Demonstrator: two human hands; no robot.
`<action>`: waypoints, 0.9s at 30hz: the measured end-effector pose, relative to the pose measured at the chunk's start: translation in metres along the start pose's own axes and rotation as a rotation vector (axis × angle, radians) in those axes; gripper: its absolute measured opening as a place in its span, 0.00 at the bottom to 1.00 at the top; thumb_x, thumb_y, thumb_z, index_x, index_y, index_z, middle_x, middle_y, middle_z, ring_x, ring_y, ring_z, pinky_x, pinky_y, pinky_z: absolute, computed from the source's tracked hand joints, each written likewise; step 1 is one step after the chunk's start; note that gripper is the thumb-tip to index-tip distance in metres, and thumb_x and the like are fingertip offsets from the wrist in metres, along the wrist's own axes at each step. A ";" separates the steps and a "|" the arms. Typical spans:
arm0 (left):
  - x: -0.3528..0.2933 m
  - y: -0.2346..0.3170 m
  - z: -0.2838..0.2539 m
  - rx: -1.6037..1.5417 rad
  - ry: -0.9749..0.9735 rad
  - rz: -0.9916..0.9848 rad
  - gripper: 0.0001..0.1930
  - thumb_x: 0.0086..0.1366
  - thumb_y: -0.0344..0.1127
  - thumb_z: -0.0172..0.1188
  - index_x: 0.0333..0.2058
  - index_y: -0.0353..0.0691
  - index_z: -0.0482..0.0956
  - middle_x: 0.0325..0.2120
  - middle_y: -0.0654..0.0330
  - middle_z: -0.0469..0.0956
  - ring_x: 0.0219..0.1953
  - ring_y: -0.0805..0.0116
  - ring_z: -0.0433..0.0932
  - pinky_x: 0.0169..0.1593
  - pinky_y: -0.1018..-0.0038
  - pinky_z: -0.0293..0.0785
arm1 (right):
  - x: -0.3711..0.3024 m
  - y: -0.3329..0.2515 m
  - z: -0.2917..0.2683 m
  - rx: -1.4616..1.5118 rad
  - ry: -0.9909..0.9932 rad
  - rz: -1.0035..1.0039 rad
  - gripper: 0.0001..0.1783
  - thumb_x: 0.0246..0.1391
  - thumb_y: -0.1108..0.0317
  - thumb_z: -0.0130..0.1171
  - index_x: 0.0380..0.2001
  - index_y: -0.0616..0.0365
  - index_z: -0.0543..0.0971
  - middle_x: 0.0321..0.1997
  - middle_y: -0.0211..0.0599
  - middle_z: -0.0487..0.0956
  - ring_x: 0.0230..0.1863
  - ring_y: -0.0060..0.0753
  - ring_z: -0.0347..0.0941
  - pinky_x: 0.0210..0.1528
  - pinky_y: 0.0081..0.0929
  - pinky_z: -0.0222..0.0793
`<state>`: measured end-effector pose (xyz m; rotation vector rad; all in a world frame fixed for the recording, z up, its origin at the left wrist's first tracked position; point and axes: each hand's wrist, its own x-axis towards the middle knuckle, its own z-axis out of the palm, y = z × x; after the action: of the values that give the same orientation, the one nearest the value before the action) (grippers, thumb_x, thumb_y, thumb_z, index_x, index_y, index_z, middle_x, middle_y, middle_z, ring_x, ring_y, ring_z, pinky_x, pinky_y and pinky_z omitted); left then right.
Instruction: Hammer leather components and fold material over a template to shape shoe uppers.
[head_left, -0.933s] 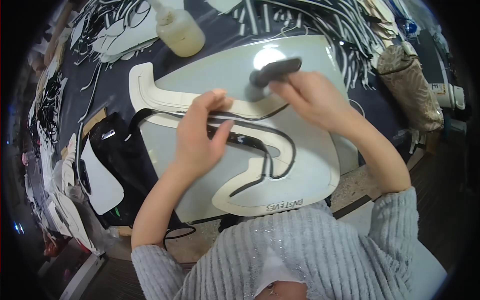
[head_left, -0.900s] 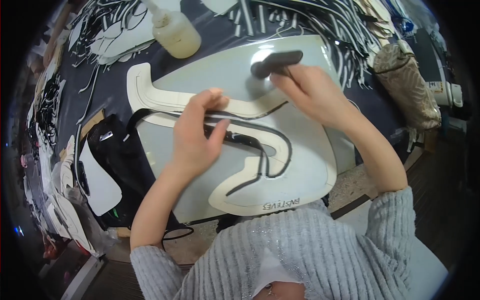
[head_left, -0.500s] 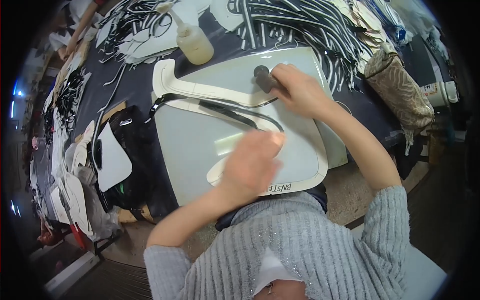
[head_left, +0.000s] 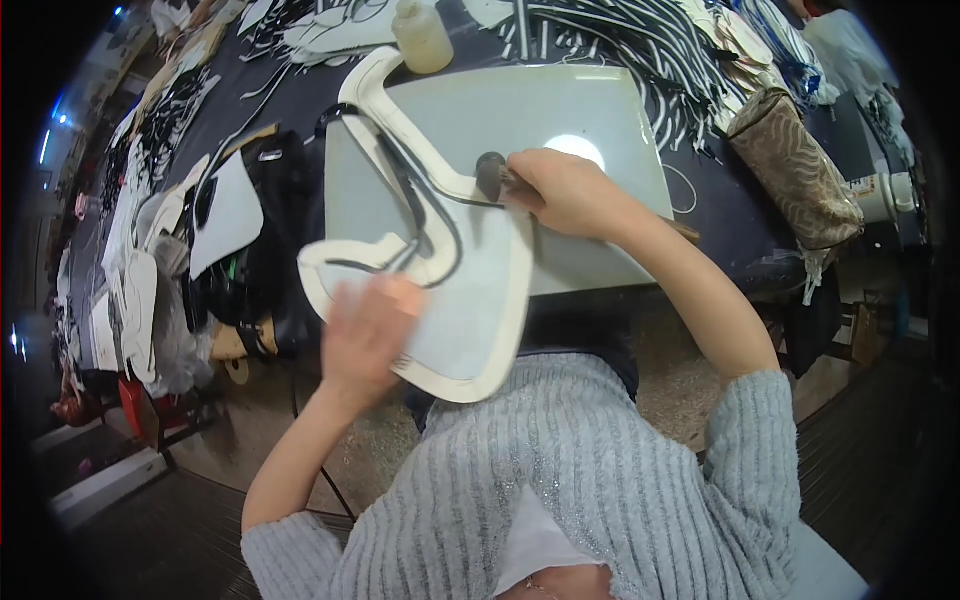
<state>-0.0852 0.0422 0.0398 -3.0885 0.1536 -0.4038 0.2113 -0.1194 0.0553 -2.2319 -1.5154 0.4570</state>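
My right hand [head_left: 570, 190] is closed around a small hammer with a dark round head [head_left: 490, 175]. The head is at the upper edge of a pale grey cut piece with a cream border [head_left: 465, 335]. A black strip [head_left: 412, 190] follows the piece's inner curve, its far end curling past the border. My left hand [head_left: 368, 325] is at the piece's lower left side, over its cream edge. Motion smears its fingers, so their grip cannot be made out. The piece lies partly on a smooth grey board [head_left: 590, 250] and overhangs its near edge.
A squeeze bottle of yellowish liquid [head_left: 424, 40] stands beyond the board. Piled black-and-white strips [head_left: 610, 50] cover the far table. At the right lies a patterned pouch [head_left: 795, 170]; at the left, a black bag [head_left: 270, 190] and a white cut piece [head_left: 228, 215].
The cut piece has turned and slid left and toward me, past the board's near edge. My left hand has moved left with it. My right hand with the hammer has shifted left and slightly nearer.
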 end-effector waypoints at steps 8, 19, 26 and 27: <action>-0.056 0.008 -0.017 -1.460 0.885 -1.179 0.31 0.71 0.32 0.55 0.67 0.33 0.53 0.65 0.50 0.60 0.64 0.60 0.64 0.67 0.63 0.63 | -0.012 -0.039 0.026 0.033 -0.042 -0.019 0.11 0.58 0.64 0.58 0.36 0.60 0.73 0.39 0.48 0.78 0.44 0.56 0.74 0.46 0.47 0.70; -0.106 -0.029 -0.027 -1.749 0.638 -1.004 0.24 0.68 0.24 0.56 0.61 0.33 0.65 0.55 0.52 0.76 0.52 0.62 0.79 0.57 0.68 0.75 | -0.060 -0.021 -0.004 0.462 0.111 0.155 0.13 0.61 0.62 0.59 0.36 0.64 0.74 0.22 0.35 0.71 0.25 0.32 0.66 0.30 0.32 0.63; -0.090 -0.054 -0.046 -1.897 0.417 -0.892 0.32 0.64 0.27 0.60 0.64 0.29 0.60 0.55 0.50 0.75 0.56 0.62 0.76 0.59 0.68 0.73 | -0.080 0.002 -0.023 0.625 0.378 0.143 0.11 0.63 0.65 0.60 0.35 0.63 0.77 0.23 0.20 0.69 0.24 0.13 0.59 0.27 0.19 0.57; -0.079 -0.058 -0.043 -1.857 0.383 -0.870 0.34 0.62 0.28 0.61 0.64 0.28 0.59 0.55 0.49 0.75 0.56 0.62 0.76 0.59 0.68 0.73 | -0.082 0.001 -0.027 0.618 0.381 0.151 0.11 0.63 0.65 0.60 0.35 0.63 0.77 0.23 0.20 0.69 0.24 0.13 0.59 0.27 0.19 0.57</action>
<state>-0.1666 0.1074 0.0635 -4.3327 -1.9791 -1.6188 0.1956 -0.1996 0.0821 -1.8100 -0.8637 0.4384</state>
